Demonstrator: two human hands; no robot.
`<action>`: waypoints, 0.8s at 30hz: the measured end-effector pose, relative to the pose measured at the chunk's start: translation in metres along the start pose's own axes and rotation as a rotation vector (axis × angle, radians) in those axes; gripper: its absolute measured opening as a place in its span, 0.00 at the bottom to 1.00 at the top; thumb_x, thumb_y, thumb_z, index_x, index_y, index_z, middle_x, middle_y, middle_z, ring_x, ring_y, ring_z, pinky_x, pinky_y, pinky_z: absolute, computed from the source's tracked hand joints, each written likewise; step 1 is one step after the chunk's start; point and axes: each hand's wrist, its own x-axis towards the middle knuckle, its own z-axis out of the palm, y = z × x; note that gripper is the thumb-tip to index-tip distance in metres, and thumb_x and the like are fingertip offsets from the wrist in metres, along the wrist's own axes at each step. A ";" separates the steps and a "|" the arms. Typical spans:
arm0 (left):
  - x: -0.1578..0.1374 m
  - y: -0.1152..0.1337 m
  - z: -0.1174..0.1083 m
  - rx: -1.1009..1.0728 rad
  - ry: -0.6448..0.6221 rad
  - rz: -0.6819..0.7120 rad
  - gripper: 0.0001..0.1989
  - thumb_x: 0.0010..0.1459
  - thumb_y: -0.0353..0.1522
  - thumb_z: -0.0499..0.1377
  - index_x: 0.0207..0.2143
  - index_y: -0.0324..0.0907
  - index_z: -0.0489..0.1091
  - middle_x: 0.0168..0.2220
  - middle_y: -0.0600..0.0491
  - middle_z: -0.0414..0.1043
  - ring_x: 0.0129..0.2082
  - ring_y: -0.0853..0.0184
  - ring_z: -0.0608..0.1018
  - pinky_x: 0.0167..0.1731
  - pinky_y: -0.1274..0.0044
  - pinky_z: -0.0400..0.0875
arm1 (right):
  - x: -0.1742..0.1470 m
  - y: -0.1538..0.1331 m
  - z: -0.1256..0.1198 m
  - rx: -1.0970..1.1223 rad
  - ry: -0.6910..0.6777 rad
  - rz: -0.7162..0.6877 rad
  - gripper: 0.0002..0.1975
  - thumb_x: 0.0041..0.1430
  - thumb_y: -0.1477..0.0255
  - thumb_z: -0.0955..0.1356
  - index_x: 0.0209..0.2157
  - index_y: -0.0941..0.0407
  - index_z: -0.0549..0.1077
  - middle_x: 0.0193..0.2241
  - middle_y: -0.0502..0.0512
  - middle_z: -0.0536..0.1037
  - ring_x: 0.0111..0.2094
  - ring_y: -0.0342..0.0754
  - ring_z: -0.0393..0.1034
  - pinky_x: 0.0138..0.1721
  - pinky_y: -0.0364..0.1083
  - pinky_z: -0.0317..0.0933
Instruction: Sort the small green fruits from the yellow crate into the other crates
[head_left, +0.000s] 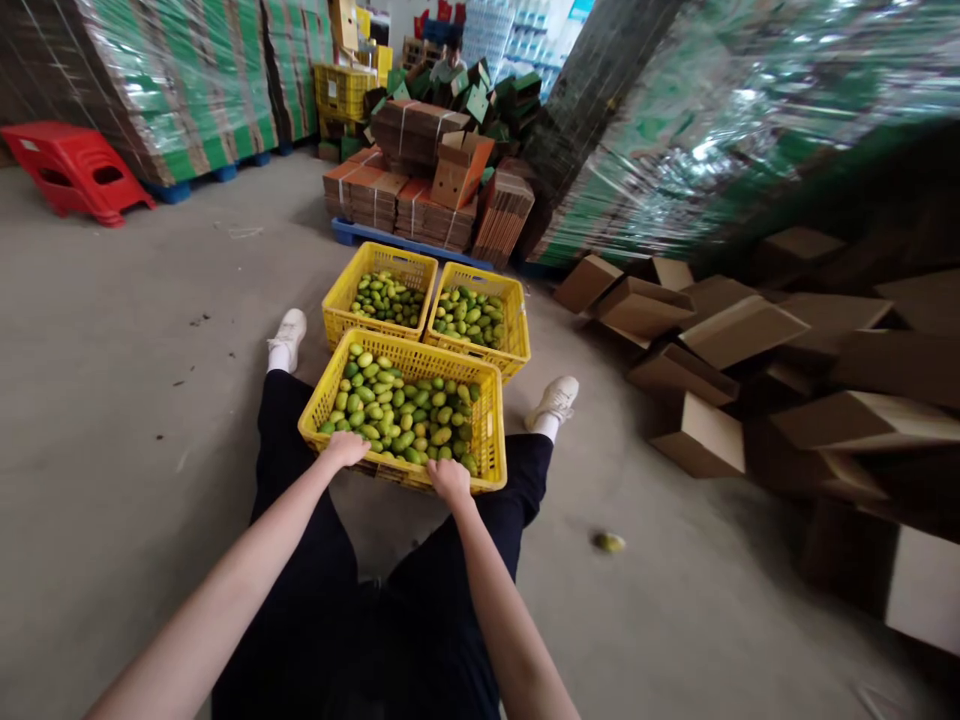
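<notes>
Both my hands grip the near rim of a yellow plastic crate point(491, 425) that sits between my legs. My left hand point(347, 449) is closed over the rim left of its middle, and my right hand point(450, 480) is closed over it farther right. Many small green and yellow oval fruits, which look like mangoes point(401, 410), cover the bottom of this crate. Just beyond it stand two more yellow crates, one at left point(341, 290) and one at right point(517, 320), each partly filled with the same fruit.
One loose fruit point(608, 542) lies on the floor to my right. A heap of cardboard boxes point(705, 430) spreads along the right side. Flattened cartons point(375, 200) are stacked on a blue pallet point(360, 233) ahead. A red stool point(75, 165) and wrapped pallet loads point(180, 80) stand at left.
</notes>
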 end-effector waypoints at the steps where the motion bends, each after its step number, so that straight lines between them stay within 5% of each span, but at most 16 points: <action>1: -0.002 0.001 0.002 0.005 -0.001 -0.009 0.26 0.65 0.36 0.41 0.47 0.37 0.77 0.49 0.38 0.77 0.51 0.53 0.77 0.47 0.65 0.68 | -0.002 0.001 0.001 0.004 0.001 0.003 0.23 0.68 0.68 0.56 0.39 0.61 0.80 0.42 0.70 0.80 0.46 0.56 0.76 0.44 0.47 0.65; 16: -0.009 0.006 0.012 0.035 -0.014 -0.067 0.29 0.65 0.34 0.38 0.40 0.33 0.79 0.41 0.38 0.79 0.44 0.51 0.79 0.41 0.65 0.70 | 0.000 0.017 -0.006 0.160 -0.091 -0.038 0.21 0.67 0.69 0.58 0.29 0.58 0.79 0.32 0.62 0.82 0.35 0.51 0.77 0.33 0.41 0.60; 20: -0.007 0.007 0.026 0.009 0.022 -0.123 0.31 0.66 0.35 0.36 0.39 0.34 0.79 0.40 0.39 0.80 0.42 0.52 0.80 0.42 0.65 0.71 | 0.035 0.012 -0.013 0.223 -0.114 -0.152 0.14 0.66 0.70 0.61 0.36 0.56 0.78 0.35 0.56 0.82 0.39 0.47 0.77 0.37 0.38 0.61; 24: -0.004 0.003 0.041 -0.152 0.174 -0.077 0.26 0.64 0.34 0.41 0.48 0.40 0.77 0.51 0.47 0.77 0.54 0.57 0.75 0.56 0.68 0.65 | 0.103 -0.019 -0.010 0.200 -0.126 -0.191 0.14 0.63 0.69 0.65 0.49 0.57 0.72 0.47 0.62 0.78 0.48 0.52 0.73 0.43 0.41 0.63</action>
